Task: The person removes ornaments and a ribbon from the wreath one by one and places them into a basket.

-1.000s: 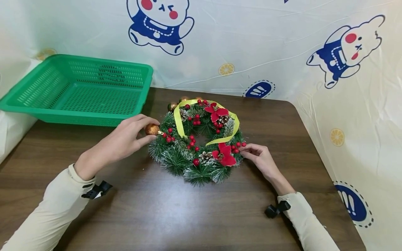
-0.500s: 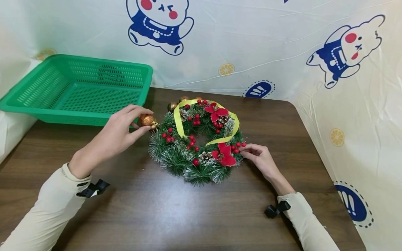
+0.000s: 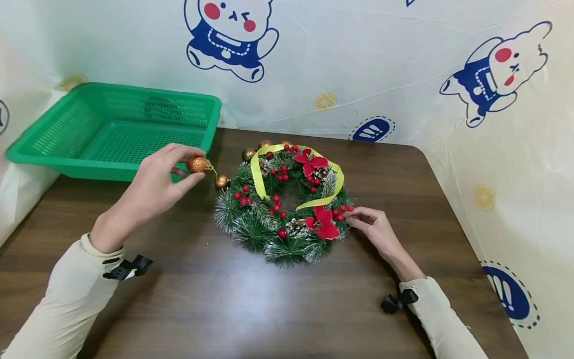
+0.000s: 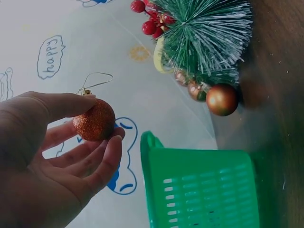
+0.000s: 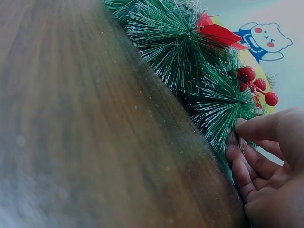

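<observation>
My left hand (image 3: 154,179) pinches a glittery copper Christmas bauble (image 3: 198,164) between thumb and fingers, off the table near the basket's front corner. A thin wire loop (image 4: 99,80) sticks out from its gold cap in the left wrist view. A green Christmas wreath (image 3: 253,234) with red berries, red flowers, pinecones and a yellow ribbon (image 3: 257,174) lies at the table's middle. Right by its left edge is a smooth gold bauble (image 3: 221,181). At the wreath's right side, the thumb and fingers of my right hand (image 3: 374,229) pinch a few needle tips (image 5: 240,140).
A green plastic basket (image 3: 215,124) with slotted walls stands at the back left. Several more gold baubles (image 3: 248,154) sit behind the wreath. The brown wooden table (image 3: 269,309) meets a printed cloth backdrop (image 3: 296,65) at its back and right.
My left hand has carried the glittery bauble left and back, away from the wreath, uncovering the smooth gold bauble beside it. The right hand keeps its place; the head view shifted slightly.
</observation>
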Available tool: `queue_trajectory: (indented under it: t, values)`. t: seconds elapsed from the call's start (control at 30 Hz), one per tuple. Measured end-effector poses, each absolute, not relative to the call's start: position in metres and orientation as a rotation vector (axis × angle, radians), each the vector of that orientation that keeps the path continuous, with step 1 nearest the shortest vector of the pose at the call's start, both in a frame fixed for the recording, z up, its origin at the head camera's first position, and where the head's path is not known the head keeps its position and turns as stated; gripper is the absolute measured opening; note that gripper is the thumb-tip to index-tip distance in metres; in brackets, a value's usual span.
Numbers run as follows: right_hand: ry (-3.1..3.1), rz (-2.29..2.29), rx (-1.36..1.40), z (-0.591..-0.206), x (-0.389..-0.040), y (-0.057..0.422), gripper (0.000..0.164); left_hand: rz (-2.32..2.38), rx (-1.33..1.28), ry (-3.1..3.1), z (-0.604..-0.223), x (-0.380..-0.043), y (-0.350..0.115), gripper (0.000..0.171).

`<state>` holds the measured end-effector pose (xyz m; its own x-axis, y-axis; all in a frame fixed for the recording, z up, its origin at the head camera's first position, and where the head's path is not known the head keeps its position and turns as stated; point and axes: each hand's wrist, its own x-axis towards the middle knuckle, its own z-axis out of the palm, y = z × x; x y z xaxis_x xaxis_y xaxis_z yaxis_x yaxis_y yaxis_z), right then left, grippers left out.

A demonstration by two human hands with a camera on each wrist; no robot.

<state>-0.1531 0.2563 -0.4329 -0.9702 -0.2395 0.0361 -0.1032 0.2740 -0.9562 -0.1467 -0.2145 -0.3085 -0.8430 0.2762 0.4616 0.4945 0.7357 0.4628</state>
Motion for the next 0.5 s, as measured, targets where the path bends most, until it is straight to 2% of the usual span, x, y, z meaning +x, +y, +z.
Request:
queue_trajectory:
  t: [0.2,0.5]
  values:
    - [2.392,-1.782,-0.350,-0.435,-0.150,0.257,0.019,-0.810,-0.544,-2.542,-0.305,-0.144,-0.228,0.042]
    - [2.399,-1.807,-0.350,-0.432,-0.151,0.256,0.018,-0.793,-0.453,-2.487,-0.296,-0.168,-0.251,0.042]
